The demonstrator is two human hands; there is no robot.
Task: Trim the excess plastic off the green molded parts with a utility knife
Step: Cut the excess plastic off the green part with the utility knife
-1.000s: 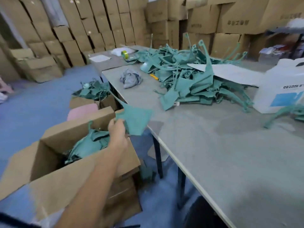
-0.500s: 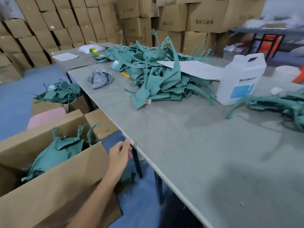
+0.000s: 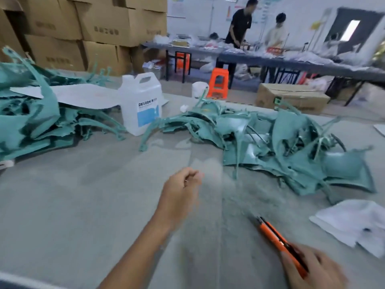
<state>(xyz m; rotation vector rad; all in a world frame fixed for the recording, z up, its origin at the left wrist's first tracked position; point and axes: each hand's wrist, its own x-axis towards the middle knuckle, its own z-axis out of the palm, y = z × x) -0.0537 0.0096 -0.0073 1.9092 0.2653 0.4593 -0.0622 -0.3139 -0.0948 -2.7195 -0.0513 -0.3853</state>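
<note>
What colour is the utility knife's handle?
Orange, with black trim; the knife shows in the head view, in the right hand.

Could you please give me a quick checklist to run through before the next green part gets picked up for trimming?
1. Orange utility knife gripped in right hand: ok.
2. Blade state: cannot tell, the tip is blurred.
3. Left hand free of any part: ok, loosely curled, though blurred.
4. Left hand away from the knife tip: ok, bare table between them.
5. Pile of untrimmed green molded plastic parts ahead of the left hand: ok.
6. Bare grey tabletop for cutting: ok.
</note>
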